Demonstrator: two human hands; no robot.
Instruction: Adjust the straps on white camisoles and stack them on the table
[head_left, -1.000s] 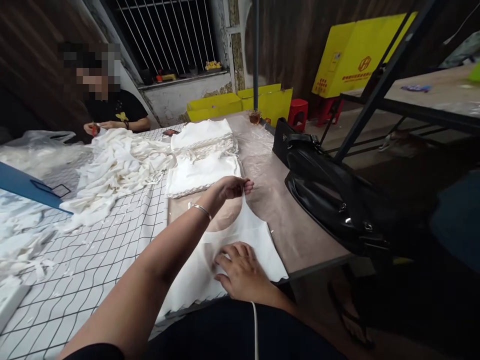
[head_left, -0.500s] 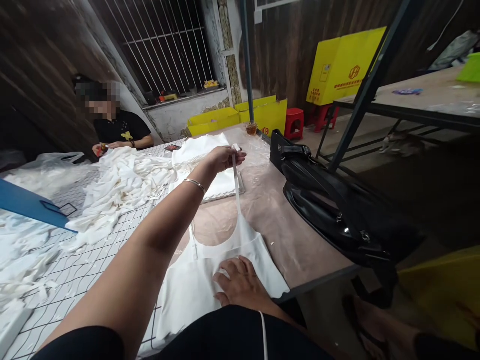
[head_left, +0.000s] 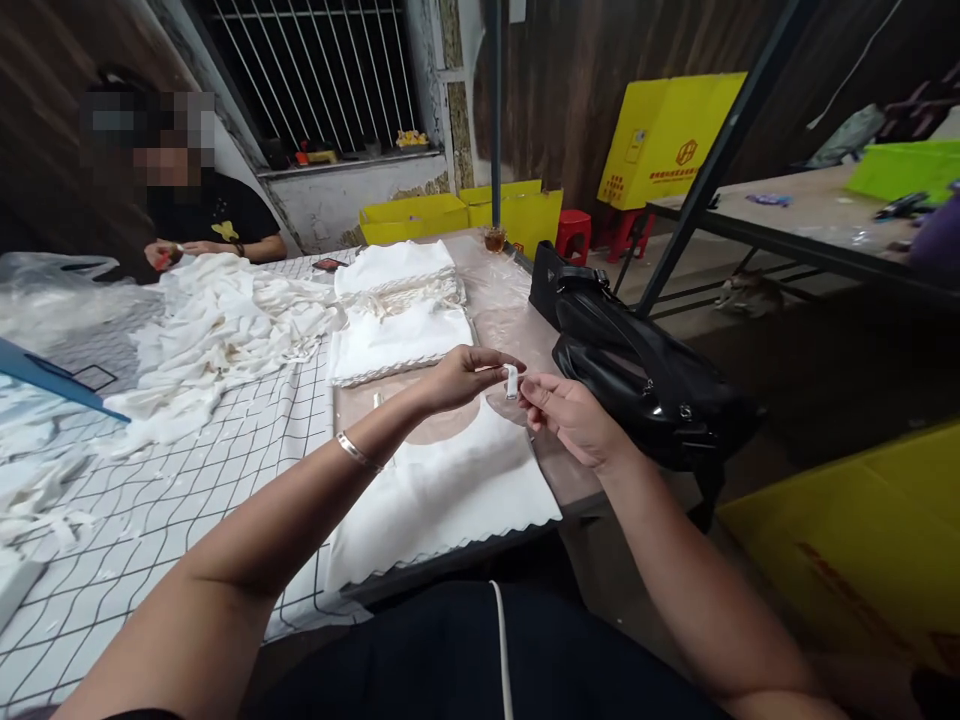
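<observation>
A white camisole lies flat at the table's near edge, its wavy hem toward me. Above its right side, my left hand pinches the camisole's thin white strap, which is folded into a short loop. Close beside it, my right hand has thumb and fingers pressed together at the strap's other side. The small part inside those right fingers is mostly hidden. Just beyond my hands lies a neat stack of folded white garments.
A heap of loose white garments covers the checked cloth at left, near a blue panel. A black bag lies along the table's right edge. A glass of tea stands at the back. Across the table sits a co-worker.
My left hand has come nearer with the strap, which was stretched out and is now folded. My right hand has lifted off the camisole to meet it. The view has shifted slightly.
</observation>
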